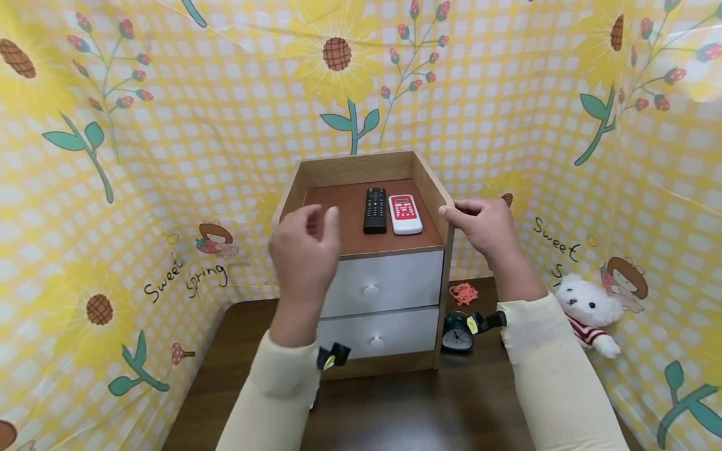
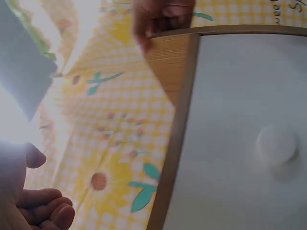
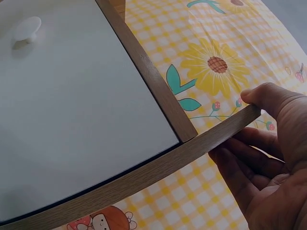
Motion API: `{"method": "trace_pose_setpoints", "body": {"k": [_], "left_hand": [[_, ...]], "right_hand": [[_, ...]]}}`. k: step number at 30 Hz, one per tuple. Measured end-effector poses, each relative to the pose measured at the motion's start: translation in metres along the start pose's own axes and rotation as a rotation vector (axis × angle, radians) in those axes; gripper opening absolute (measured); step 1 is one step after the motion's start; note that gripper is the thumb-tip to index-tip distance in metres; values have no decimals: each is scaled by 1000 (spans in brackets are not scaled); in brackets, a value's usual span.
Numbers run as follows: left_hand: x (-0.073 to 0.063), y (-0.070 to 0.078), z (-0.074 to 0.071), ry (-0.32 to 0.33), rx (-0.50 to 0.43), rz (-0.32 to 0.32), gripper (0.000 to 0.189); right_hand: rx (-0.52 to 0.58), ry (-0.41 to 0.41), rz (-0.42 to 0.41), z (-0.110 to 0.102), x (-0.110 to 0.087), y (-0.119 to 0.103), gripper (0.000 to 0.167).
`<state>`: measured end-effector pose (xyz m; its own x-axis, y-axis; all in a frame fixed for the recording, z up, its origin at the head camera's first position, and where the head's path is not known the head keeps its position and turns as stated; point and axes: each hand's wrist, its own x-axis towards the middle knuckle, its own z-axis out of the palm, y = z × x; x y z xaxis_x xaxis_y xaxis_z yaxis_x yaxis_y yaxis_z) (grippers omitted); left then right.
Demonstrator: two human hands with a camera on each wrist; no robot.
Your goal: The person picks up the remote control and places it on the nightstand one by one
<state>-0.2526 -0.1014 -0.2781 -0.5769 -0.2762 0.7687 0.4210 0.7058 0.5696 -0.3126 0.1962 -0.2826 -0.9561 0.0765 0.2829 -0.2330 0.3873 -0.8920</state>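
Observation:
A small wooden drawer cabinet [image 1: 383, 366] stands on the table, its two white drawers closed, each with a round knob [image 2: 277, 144]. My right hand [image 1: 487, 228] pinches the front upper edge of its right side panel [image 3: 158, 165], thumb on one face and fingers on the other. My left hand [image 1: 304, 257] is raised before the cabinet's left front, fingers loosely bent, thumb apart, nothing in it. It hides part of the left side and drawer fronts in the head view. On the brown top lie a black remote control [image 1: 375, 211] and a white-and-red remote control [image 1: 405, 215], side by side.
Right of the cabinet on the dark table [image 1: 406, 413] are a tangle of coral string [image 1: 464, 294] and a dark alarm clock [image 1: 457, 339]. A white plush bear [image 1: 589, 304] leans at the far right. Yellow checked cloth [image 1: 225, 169] surrounds the table at the back and sides.

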Motion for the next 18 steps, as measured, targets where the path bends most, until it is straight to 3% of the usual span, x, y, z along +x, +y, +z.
{"method": "trace_pose_setpoints", "body": {"k": [4,7,10,13,15,18], "left_hand": [[-18,-33,-37,93,-48,-63,33],[-38,-75,-53,93,0,-168,30],[-67,-130,-61,-7,100,-298,36],[-108,-189,-64,-155,209,-401,47],[-138,-225,-65,-234,262,-440,52],[-180,-267,-62,-306,296,-473,57]], "right_hand": [[-12,7,-3,0,0,-1,55],[-25,12,-10,0,-1,-2,56],[-37,23,-12,0,-2,-4,56],[-40,21,-12,1,-3,-4,56],[-40,21,-12,2,-3,-4,55],[-45,26,-22,3,-4,-2,54]]}}
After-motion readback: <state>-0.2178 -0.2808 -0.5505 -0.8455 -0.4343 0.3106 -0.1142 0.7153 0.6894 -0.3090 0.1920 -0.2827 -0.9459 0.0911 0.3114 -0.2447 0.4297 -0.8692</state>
